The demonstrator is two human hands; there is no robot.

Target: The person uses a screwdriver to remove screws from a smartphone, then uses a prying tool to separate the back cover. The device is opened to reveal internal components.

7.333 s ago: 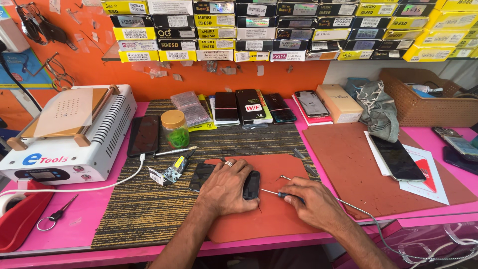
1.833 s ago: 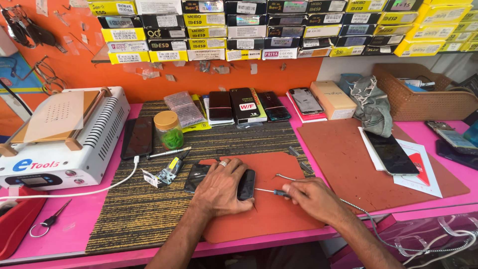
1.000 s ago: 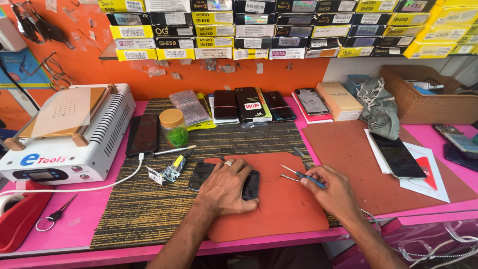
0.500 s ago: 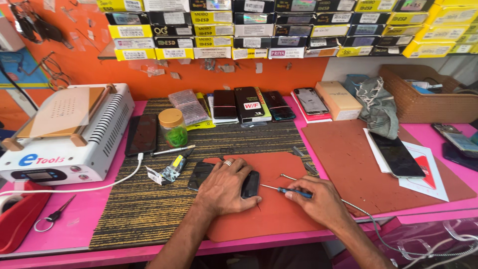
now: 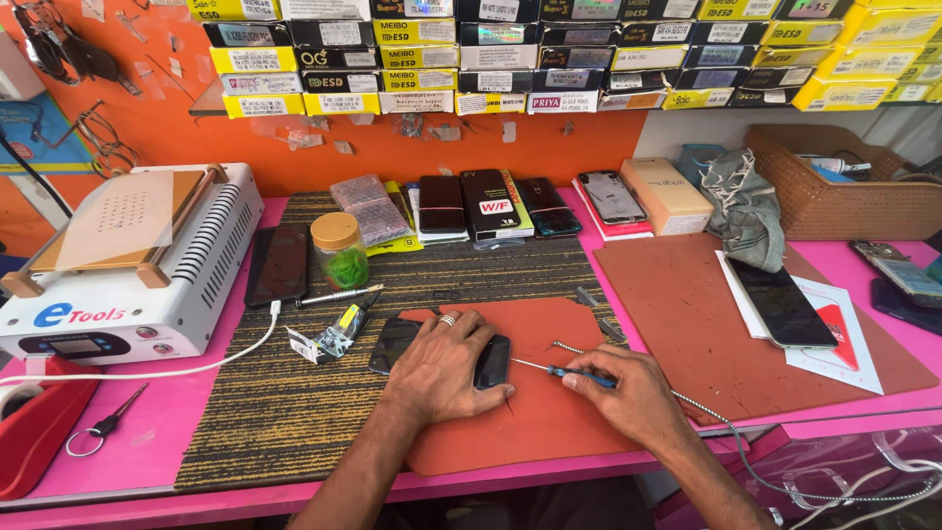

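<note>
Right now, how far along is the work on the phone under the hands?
Done: the phone lies flat on the orange mat, pinned by the left hand. In hand: the right hand holds a small screwdriver with its tip at the phone's edge. Left: the phone looks closed, so it seems an early stage.

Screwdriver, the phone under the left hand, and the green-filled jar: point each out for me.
screwdriver [image 5: 579,373], head view, on its blue handle just ahead of the right hand.
phone [image 5: 493,360], head view, on the dark end showing past the left hand.
jar [image 5: 340,251], head view, on its side below the tan lid.
</note>
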